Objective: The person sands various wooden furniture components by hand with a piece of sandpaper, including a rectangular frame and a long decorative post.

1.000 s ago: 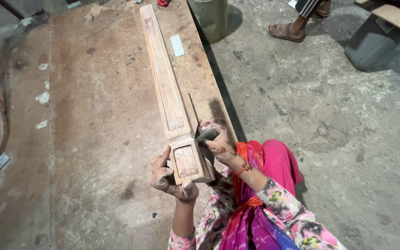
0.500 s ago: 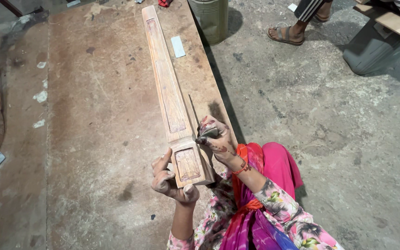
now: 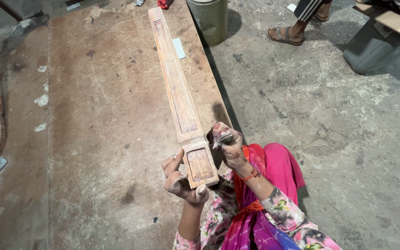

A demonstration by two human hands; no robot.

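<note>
View from my head, looking down at the worktop. My left hand (image 3: pixel 180 181) grasps the near, broader end of a long, tapering brown wooden post with recessed carved panels (image 3: pixel 178 95); the thumb lies along its left edge and the fingertips curl up under its bottom end. The post lies lengthwise on the low, stained brown wooden workbench (image 3: pixel 93 120), its narrow end pointing away from me toward the far edge. My right hand (image 3: pixel 227 144), smeared with dark stain, is clenched around a small piece of grey abrasive sheet (image 3: pixel 223 139), just beside the right edge of the post's square end panel; whether it touches the wood I cannot tell. A red bangle (image 3: pixel 251 175) sits on my right wrist, above a floral sleeve (image 3: pixel 287 216) and pink clothing (image 3: pixel 278 166). A small pale rectangular strip (image 3: pixel 178 48) lies on the bench just right of the post. Beyond the bench, on the grey concrete floor (image 3: pixel 320 120), stand a green metal can (image 3: pixel 211 18) and, further right, another person's sandalled foot (image 3: pixel 284 34).
</note>
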